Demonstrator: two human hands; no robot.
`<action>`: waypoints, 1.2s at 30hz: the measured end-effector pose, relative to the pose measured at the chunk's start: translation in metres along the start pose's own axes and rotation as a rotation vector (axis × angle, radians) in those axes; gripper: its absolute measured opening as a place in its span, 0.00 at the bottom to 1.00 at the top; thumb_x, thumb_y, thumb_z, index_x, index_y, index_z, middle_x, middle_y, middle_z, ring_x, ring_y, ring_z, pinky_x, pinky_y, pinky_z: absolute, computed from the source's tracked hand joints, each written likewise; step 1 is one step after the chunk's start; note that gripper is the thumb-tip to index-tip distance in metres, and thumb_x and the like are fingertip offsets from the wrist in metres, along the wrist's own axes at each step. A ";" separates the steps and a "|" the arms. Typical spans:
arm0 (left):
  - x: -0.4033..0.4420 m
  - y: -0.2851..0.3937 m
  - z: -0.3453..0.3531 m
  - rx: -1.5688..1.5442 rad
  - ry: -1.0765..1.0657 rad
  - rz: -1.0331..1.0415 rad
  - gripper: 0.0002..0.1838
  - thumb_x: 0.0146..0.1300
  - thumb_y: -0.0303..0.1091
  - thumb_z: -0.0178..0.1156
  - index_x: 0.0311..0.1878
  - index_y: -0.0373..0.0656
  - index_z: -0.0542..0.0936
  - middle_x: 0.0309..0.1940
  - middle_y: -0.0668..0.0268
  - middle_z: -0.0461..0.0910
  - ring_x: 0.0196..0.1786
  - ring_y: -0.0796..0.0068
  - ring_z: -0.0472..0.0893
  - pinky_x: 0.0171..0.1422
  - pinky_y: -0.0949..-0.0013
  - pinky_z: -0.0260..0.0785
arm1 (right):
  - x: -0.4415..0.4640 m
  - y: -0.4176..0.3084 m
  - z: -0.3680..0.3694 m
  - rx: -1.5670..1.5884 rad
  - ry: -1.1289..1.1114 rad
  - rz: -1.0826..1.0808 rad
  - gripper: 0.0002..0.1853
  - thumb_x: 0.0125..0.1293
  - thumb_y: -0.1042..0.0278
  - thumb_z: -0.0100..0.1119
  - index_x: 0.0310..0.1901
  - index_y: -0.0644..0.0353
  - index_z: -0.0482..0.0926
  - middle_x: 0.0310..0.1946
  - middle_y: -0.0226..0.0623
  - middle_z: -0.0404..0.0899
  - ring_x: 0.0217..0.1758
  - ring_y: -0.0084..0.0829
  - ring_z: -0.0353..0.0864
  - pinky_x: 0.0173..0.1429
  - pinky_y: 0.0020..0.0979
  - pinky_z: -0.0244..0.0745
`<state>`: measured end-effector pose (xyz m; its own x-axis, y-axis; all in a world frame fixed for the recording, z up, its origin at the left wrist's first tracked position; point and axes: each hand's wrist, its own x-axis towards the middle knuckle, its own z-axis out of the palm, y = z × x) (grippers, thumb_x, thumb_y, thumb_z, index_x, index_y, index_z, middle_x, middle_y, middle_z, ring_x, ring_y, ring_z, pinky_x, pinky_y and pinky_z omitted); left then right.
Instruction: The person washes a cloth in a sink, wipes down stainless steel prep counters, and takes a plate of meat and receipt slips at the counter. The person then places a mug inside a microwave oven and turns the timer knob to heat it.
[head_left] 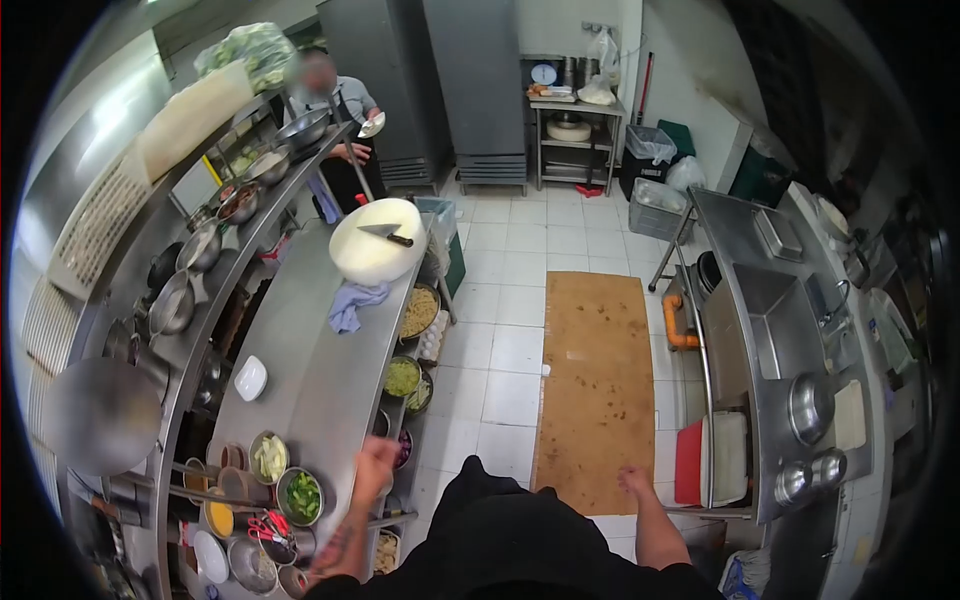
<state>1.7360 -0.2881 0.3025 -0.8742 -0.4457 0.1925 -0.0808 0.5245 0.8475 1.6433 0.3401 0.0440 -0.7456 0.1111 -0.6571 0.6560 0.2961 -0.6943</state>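
My left hand (pixel 374 466) is over the near right edge of the steel worktable (pixel 300 370), its fingers curled in and nothing visible in them. Close beside it, at shelf height below the tabletop, is a bowl of purple pieces (pixel 404 449). To its left stand a bowl of chopped greens (pixel 302 496) and a bowl of pale yellow slices (pixel 269 458). Red-handled scissors (pixel 268 525) lie among the near containers. My right hand (pixel 632 481) hangs low above the brown floor mat (pixel 595 390), fingers loosely bent and apart, holding nothing visible.
A knife (pixel 387 234) lies on a round white board (pixel 350 250), with a blue cloth (pixel 355 305) nearby. Another person (pixel 352 110) stands beyond the worktable, holding a white dish. A sink counter (pixel 775 320) runs along the right. Metal bowls line the left overhead shelf (pixel 240 240).
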 end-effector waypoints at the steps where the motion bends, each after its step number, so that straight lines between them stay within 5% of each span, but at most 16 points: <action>1: -0.020 0.022 0.024 0.099 -0.138 0.060 0.03 0.58 0.28 0.67 0.33 0.40 0.84 0.28 0.59 0.80 0.31 0.66 0.80 0.39 0.65 0.73 | 0.009 0.008 0.002 0.008 0.004 0.003 0.09 0.66 0.70 0.55 0.46 0.59 0.79 0.28 0.34 0.79 0.24 0.28 0.78 0.23 0.32 0.69; 3: -0.050 -0.001 0.086 0.019 -0.204 0.032 0.04 0.60 0.28 0.67 0.34 0.38 0.85 0.27 0.60 0.80 0.29 0.68 0.80 0.36 0.67 0.73 | 0.060 0.063 0.006 0.016 -0.234 0.018 0.13 0.65 0.66 0.57 0.50 0.58 0.79 0.31 0.35 0.82 0.26 0.30 0.80 0.25 0.34 0.72; 8: -0.005 0.043 0.154 -0.140 -0.345 -0.063 0.06 0.61 0.31 0.67 0.35 0.38 0.85 0.27 0.60 0.80 0.28 0.70 0.80 0.34 0.69 0.72 | -0.006 0.023 0.024 -0.264 -0.247 0.347 0.13 0.66 0.62 0.56 0.49 0.55 0.80 0.33 0.32 0.81 0.32 0.33 0.83 0.32 0.39 0.75; 13: 0.156 0.035 0.184 0.067 -0.477 0.266 0.06 0.62 0.32 0.65 0.33 0.40 0.82 0.28 0.57 0.79 0.28 0.61 0.79 0.33 0.63 0.70 | -0.027 -0.003 0.010 -0.126 -0.181 0.398 0.15 0.68 0.59 0.54 0.52 0.54 0.78 0.40 0.34 0.83 0.37 0.36 0.85 0.40 0.43 0.78; 19: 0.466 0.153 0.152 0.036 0.072 0.788 0.05 0.55 0.19 0.62 0.34 0.41 0.82 0.29 0.61 0.81 0.31 0.66 0.81 0.37 0.67 0.72 | -0.032 -0.039 -0.008 0.254 0.200 0.362 0.15 0.68 0.61 0.53 0.52 0.55 0.77 0.36 0.37 0.83 0.32 0.35 0.85 0.30 0.38 0.77; 21: 0.545 0.206 0.127 0.113 0.289 0.842 0.06 0.56 0.20 0.64 0.36 0.40 0.83 0.28 0.60 0.81 0.32 0.68 0.82 0.39 0.69 0.73 | -0.031 -0.037 -0.008 0.300 0.287 0.386 0.14 0.68 0.62 0.54 0.51 0.58 0.77 0.32 0.37 0.82 0.30 0.36 0.84 0.25 0.37 0.75; 24: 0.668 0.194 0.121 0.247 0.425 0.699 0.06 0.62 0.28 0.61 0.38 0.38 0.83 0.35 0.54 0.83 0.39 0.53 0.84 0.47 0.58 0.75 | -0.018 -0.040 0.008 0.338 0.246 0.422 0.12 0.68 0.62 0.56 0.48 0.59 0.78 0.32 0.36 0.81 0.27 0.31 0.82 0.25 0.33 0.73; 25: 0.686 0.173 0.120 0.605 0.383 0.622 0.08 0.63 0.30 0.61 0.40 0.36 0.83 0.37 0.54 0.84 0.41 0.53 0.84 0.50 0.59 0.75 | -0.007 -0.051 0.016 0.057 0.132 0.175 0.13 0.68 0.61 0.57 0.48 0.59 0.79 0.34 0.35 0.81 0.30 0.29 0.80 0.30 0.33 0.74; 26: 0.703 0.152 0.137 0.950 0.316 0.556 0.10 0.64 0.32 0.62 0.43 0.35 0.83 0.39 0.53 0.85 0.44 0.53 0.85 0.53 0.60 0.75 | -0.005 -0.054 0.020 0.029 0.121 0.119 0.15 0.69 0.59 0.57 0.50 0.60 0.79 0.38 0.33 0.81 0.35 0.28 0.79 0.37 0.33 0.74; 27: 0.703 0.156 0.160 1.046 -0.022 0.392 0.13 0.62 0.34 0.63 0.44 0.34 0.82 0.41 0.52 0.84 0.45 0.50 0.83 0.54 0.56 0.75 | -0.012 -0.084 0.026 0.001 0.112 0.063 0.18 0.69 0.56 0.58 0.51 0.61 0.79 0.42 0.32 0.80 0.40 0.27 0.77 0.45 0.32 0.75; 28: 0.690 0.164 0.188 1.143 -0.364 0.236 0.16 0.61 0.37 0.64 0.46 0.33 0.82 0.43 0.50 0.83 0.47 0.47 0.82 0.55 0.52 0.74 | -0.007 -0.104 0.038 0.473 0.158 -0.050 0.19 0.70 0.56 0.58 0.53 0.63 0.80 0.45 0.33 0.80 0.48 0.29 0.76 0.54 0.34 0.73; 29: 0.661 0.147 0.232 0.885 -0.377 0.559 0.16 0.61 0.35 0.64 0.47 0.34 0.81 0.43 0.52 0.83 0.47 0.52 0.82 0.54 0.54 0.74 | 0.014 -0.085 0.051 0.446 0.253 -0.261 0.19 0.71 0.55 0.57 0.52 0.64 0.80 0.47 0.33 0.79 0.48 0.28 0.76 0.52 0.33 0.74; 30: 0.625 0.130 0.266 0.591 -0.391 0.846 0.15 0.62 0.34 0.63 0.49 0.36 0.81 0.43 0.53 0.84 0.47 0.56 0.83 0.52 0.57 0.75 | 0.028 -0.087 0.051 0.758 0.177 0.020 0.18 0.70 0.55 0.57 0.49 0.63 0.82 0.43 0.33 0.81 0.44 0.27 0.78 0.49 0.32 0.76; 32: 0.518 0.133 0.343 -0.039 -0.966 0.390 0.12 0.65 0.27 0.60 0.51 0.41 0.82 0.40 0.62 0.85 0.40 0.75 0.80 0.45 0.71 0.73 | 0.011 -0.190 0.037 0.821 0.235 0.306 0.14 0.70 0.57 0.54 0.39 0.58 0.84 0.31 0.30 0.83 0.32 0.23 0.80 0.37 0.30 0.75; 34: 0.430 0.146 0.401 0.116 -1.412 0.198 0.12 0.69 0.30 0.60 0.53 0.39 0.82 0.40 0.62 0.86 0.42 0.75 0.84 0.49 0.69 0.76 | 0.036 -0.199 0.017 0.787 0.098 0.312 0.17 0.72 0.51 0.52 0.39 0.55 0.83 0.31 0.30 0.83 0.33 0.20 0.80 0.36 0.28 0.74; 36: 0.368 0.131 0.461 -0.083 -1.607 0.042 0.15 0.70 0.36 0.60 0.52 0.35 0.81 0.42 0.61 0.86 0.45 0.73 0.84 0.51 0.68 0.76 | 0.081 -0.201 -0.010 0.992 -0.190 0.350 0.20 0.73 0.46 0.51 0.43 0.55 0.82 0.36 0.29 0.84 0.40 0.20 0.81 0.43 0.25 0.76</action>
<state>1.1831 -0.0486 0.2562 -0.4515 0.7804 -0.4325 -0.0668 0.4538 0.8886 1.4499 0.2993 0.1334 -0.5225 -0.1350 -0.8419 0.6964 -0.6372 -0.3301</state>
